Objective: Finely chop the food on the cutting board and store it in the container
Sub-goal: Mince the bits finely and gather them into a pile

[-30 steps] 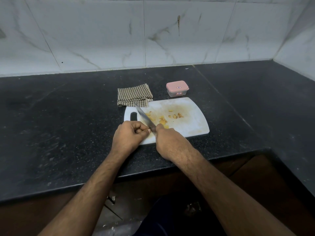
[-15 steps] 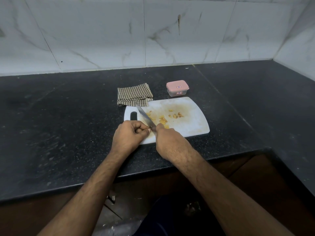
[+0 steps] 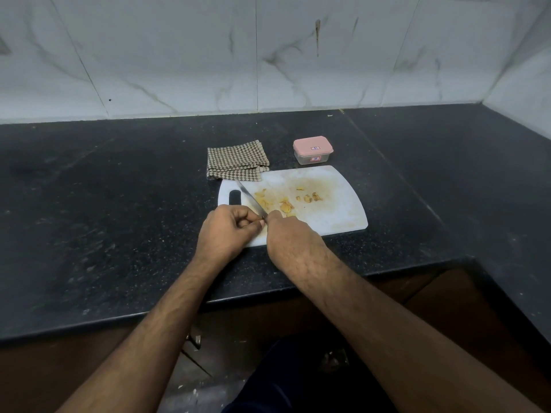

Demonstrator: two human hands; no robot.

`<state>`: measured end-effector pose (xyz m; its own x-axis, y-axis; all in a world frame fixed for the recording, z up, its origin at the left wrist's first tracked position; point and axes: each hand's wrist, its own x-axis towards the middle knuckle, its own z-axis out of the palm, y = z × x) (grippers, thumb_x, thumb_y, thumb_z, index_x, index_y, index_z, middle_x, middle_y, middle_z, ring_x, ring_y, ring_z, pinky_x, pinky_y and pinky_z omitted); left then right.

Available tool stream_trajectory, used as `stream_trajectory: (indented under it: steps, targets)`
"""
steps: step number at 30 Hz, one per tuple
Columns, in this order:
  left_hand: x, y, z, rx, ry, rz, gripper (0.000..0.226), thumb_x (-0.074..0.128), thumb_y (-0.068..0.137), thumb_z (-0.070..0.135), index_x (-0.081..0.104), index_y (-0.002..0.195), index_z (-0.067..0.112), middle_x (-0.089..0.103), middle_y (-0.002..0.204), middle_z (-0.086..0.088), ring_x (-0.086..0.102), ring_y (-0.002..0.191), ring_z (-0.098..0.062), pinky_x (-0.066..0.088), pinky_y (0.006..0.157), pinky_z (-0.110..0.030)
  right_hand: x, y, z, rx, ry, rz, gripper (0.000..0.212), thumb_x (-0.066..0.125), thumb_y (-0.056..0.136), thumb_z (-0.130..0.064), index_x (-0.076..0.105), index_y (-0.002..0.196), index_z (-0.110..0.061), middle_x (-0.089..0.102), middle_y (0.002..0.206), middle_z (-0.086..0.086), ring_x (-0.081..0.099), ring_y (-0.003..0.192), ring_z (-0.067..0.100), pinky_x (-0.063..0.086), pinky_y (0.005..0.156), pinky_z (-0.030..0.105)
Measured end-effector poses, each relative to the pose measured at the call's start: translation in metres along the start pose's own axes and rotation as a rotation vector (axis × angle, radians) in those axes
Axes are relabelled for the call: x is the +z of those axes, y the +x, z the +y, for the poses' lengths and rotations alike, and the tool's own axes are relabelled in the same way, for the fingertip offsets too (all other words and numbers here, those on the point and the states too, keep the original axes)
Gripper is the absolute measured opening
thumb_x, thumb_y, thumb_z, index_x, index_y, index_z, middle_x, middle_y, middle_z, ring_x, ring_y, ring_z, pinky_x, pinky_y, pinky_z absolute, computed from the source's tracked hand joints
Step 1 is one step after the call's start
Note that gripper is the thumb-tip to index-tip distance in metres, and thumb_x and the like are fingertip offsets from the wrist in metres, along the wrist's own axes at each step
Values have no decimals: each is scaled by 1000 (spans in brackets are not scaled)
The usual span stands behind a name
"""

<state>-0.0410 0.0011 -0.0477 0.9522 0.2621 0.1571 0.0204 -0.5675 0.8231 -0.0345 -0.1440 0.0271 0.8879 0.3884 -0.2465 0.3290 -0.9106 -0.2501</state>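
On the cutting board, 6 o'clock edge: both hands, unmoved
Left hand: fingers pinch something unseen
Right hand: grasps knife
Food: coarse, chopping unfinished
Container: 12 o'clock, lidded

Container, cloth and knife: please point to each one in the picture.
Container [image 3: 312, 144], head view, on its pink lid.
Cloth [image 3: 235, 158], head view, on the middle of the checked fabric.
Knife [image 3: 250, 198], head view, on the bare blade over the board.
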Motion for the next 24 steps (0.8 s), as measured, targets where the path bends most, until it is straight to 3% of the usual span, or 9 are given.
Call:
stream_trajectory:
  steps: [3, 11, 20, 22, 24]
  targets:
    - [0, -1, -1, 21, 3, -1, 13, 80, 88, 24, 77, 75, 28, 54, 48, 14, 44, 46, 0, 43, 61, -26, 0, -2, -3, 19, -18, -7, 33, 47, 102, -13, 43, 134, -16, 41, 83, 1, 48, 85, 20, 41, 68, 35]
    - [-2, 1, -1, 13, 5, 9, 9, 82, 86, 28, 79, 78, 31, 61, 54, 10, 50, 51, -1, 55, 67, -37, -4, -3, 5, 21, 25, -29, 46, 51, 97, -10, 42, 142, -18, 60, 117, 8, 58, 97, 23, 50, 78, 35]
    - [-2, 1, 0, 2, -4, 45, 8, 80, 81, 22, 78, 77, 29, 61, 53, 20, 50, 50, 3, 58, 71, -40, -4, -9, -2, 47, -18, -28, 49, 55, 97, -10, 43, 144, -15, 60, 124, 10, 59, 97, 23, 51, 78, 35]
    - [-2, 2, 0, -8, 10, 47, 8, 80, 79, 22, 77, 76, 30, 63, 54, 18, 54, 54, -2, 59, 73, -41, -10, -15, -4, 32, -26, -43, 51, 54, 98, -7, 40, 147, -14, 59, 125, 10, 57, 81, 18, 50, 68, 30]
    - [-1, 4, 1, -23, 4, 43, 7, 81, 77, 24, 78, 76, 30, 67, 57, 14, 57, 57, -6, 59, 72, -40, -14, -20, -3, 16, -47, -46, 49, 51, 100, -6, 40, 148, -12, 60, 109, 8, 46, 62, 13, 41, 53, 25]
